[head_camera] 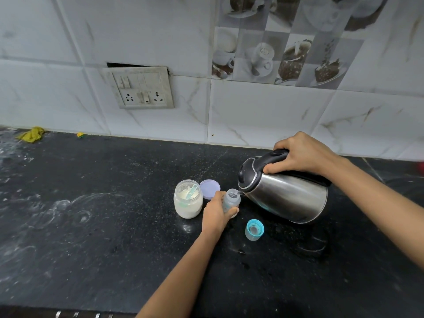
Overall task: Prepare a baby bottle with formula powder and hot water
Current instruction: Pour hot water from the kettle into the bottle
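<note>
A black speckled countertop [91,214] is running along a white marble-pattern tiled wall [263,111]. A grimy switch-and-socket plate [141,88] is sitting in the wall. Printed cup-and-cake tiles [275,58] are occupying the upper right. A yellow cloth [32,134] is lying far left by the wall.

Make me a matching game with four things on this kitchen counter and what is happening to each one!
Things:
1. kettle
2. baby bottle
3. powder jar
4. blue cap

States:
A. open, with a scoop inside
B. tilted, gripped by the right hand
C. by itself on the counter, nobody touching it
D. held by the left hand

Pairs: 1-B, 2-D, 3-A, 4-C
</note>
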`<state>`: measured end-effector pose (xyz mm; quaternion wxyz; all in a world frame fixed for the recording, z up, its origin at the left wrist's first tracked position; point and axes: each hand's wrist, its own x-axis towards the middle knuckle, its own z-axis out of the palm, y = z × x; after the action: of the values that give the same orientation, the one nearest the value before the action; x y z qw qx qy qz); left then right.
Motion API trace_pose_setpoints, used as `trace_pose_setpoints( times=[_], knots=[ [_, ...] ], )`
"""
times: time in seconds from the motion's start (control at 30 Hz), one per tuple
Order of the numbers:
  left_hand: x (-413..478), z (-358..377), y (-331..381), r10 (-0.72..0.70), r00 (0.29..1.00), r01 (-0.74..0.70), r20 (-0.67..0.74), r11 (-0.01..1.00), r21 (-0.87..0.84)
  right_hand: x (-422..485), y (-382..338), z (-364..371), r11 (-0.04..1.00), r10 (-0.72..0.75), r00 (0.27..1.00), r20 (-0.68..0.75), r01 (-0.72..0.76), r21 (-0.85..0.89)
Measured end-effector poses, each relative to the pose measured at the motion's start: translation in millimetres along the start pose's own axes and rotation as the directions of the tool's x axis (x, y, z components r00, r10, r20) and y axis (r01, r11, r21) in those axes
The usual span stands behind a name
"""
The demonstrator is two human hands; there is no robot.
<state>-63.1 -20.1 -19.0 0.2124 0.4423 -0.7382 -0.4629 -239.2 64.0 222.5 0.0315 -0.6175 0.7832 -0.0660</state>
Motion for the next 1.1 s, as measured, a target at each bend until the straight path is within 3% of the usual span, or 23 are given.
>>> trace_pose_setpoints(
  times=[1.1],
  knots=[
    [0.6,2.4,-4.0,0.007,1.0,-0.007,-0.022,1.0,0.003,0.5,1.1,-17.5,0.998,-0.032,0.999,-0.028,0.03,-0.051]
  ],
)
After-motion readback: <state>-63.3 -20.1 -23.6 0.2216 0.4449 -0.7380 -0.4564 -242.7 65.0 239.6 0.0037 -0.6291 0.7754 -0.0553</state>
